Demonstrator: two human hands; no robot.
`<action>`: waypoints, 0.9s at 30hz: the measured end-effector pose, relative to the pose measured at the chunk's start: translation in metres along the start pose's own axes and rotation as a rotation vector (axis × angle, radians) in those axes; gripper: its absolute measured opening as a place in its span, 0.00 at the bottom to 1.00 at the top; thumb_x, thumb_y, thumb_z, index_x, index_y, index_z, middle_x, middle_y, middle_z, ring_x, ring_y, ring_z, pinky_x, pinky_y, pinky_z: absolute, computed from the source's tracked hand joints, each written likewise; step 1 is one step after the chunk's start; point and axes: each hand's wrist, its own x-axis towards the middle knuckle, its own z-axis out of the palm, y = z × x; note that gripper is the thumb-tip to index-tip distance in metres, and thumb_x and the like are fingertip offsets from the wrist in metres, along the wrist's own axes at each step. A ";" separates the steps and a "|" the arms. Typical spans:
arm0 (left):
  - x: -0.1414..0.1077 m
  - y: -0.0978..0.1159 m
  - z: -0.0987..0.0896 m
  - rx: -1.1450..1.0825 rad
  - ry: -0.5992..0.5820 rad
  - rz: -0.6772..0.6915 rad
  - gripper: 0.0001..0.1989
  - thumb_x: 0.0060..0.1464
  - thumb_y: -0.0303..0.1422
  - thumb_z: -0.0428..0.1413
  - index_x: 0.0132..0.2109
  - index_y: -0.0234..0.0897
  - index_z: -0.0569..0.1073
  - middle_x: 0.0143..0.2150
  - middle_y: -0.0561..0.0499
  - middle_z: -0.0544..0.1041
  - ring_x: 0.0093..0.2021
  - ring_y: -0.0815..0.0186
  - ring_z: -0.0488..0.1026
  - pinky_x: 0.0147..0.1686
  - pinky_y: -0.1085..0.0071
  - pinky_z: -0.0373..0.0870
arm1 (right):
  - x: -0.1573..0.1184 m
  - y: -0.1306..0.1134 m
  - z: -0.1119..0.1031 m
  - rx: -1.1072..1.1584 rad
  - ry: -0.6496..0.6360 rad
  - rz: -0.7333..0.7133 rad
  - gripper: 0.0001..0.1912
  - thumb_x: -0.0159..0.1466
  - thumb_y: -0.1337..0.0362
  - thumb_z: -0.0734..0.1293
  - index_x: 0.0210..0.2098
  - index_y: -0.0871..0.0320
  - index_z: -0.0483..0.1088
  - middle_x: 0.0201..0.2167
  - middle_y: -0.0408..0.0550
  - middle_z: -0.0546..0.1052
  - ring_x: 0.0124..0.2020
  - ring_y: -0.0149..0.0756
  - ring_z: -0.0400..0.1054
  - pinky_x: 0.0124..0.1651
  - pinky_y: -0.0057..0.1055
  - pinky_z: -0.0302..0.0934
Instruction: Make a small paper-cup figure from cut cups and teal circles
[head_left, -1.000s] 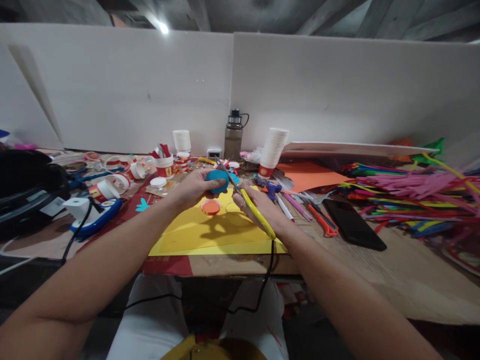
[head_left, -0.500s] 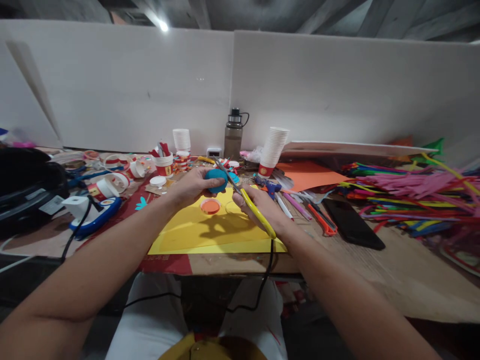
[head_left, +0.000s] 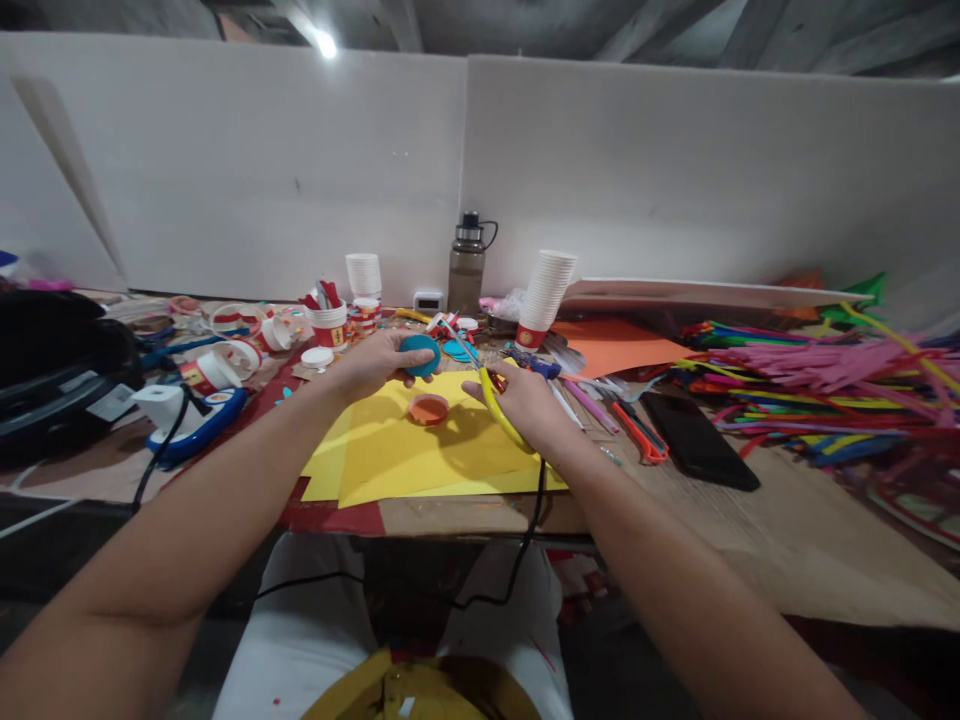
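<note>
My left hand (head_left: 379,362) pinches a round blue disc (head_left: 421,356) between thumb and fingers, above the yellow paper. In my right hand (head_left: 517,400) are yellow-handled scissors (head_left: 499,415), their blades pointing up and to the left, apart from the disc. Yellow sheets (head_left: 420,465) lie overlapping beneath both hands. A small round orange-filled container (head_left: 428,410) rests on them between my hands. Behind the disc, several blue pieces (head_left: 460,350) lie on the table.
Paper cups (head_left: 547,295) are stacked near a bottle (head_left: 466,275). At the right lie a black phone (head_left: 701,440), an orange cutter (head_left: 641,435) and pipe cleaners (head_left: 810,375). A blue power strip (head_left: 199,430) sits left. A black cable (head_left: 536,520) hangs over the table's front edge.
The blue disc and my left hand have moved slightly left. The scissors have drawn away from the disc. One yellow sheet now lies at a different angle.
</note>
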 end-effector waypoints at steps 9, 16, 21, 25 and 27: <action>0.006 -0.010 -0.015 -0.051 0.176 -0.022 0.20 0.37 0.39 0.69 0.35 0.32 0.73 0.27 0.50 0.75 0.26 0.70 0.73 0.25 0.74 0.67 | -0.001 0.008 0.012 -0.458 -0.129 0.087 0.17 0.62 0.61 0.64 0.48 0.61 0.71 0.41 0.61 0.78 0.41 0.47 0.73 0.38 0.33 0.61; 0.004 -0.015 -0.013 0.105 0.043 -0.043 0.18 0.39 0.41 0.68 0.35 0.33 0.77 0.28 0.50 0.76 0.26 0.72 0.69 0.24 0.76 0.60 | -0.002 -0.010 0.008 -0.582 -0.123 0.010 0.21 0.62 0.59 0.65 0.51 0.64 0.71 0.47 0.67 0.73 0.52 0.57 0.65 0.53 0.46 0.57; 0.004 -0.015 -0.006 0.027 -0.005 -0.017 0.16 0.42 0.41 0.66 0.34 0.34 0.76 0.27 0.51 0.73 0.22 0.74 0.65 0.21 0.77 0.58 | 0.005 -0.027 0.009 -0.280 0.045 -0.288 0.34 0.62 0.55 0.68 0.64 0.60 0.59 0.53 0.60 0.67 0.55 0.47 0.62 0.56 0.41 0.57; 0.004 -0.015 -0.001 0.018 -0.004 -0.010 0.16 0.40 0.39 0.67 0.34 0.32 0.75 0.27 0.53 0.71 0.21 0.76 0.63 0.20 0.77 0.57 | 0.016 -0.038 0.022 -0.224 -0.007 -0.383 0.35 0.58 0.56 0.72 0.62 0.58 0.60 0.52 0.57 0.67 0.54 0.46 0.61 0.57 0.41 0.57; 0.003 -0.014 0.000 0.023 0.001 -0.007 0.17 0.40 0.39 0.67 0.34 0.32 0.75 0.26 0.54 0.70 0.21 0.76 0.63 0.20 0.77 0.57 | 0.021 -0.041 0.028 -0.218 -0.008 -0.375 0.29 0.58 0.60 0.72 0.57 0.59 0.65 0.49 0.55 0.69 0.52 0.44 0.63 0.55 0.40 0.57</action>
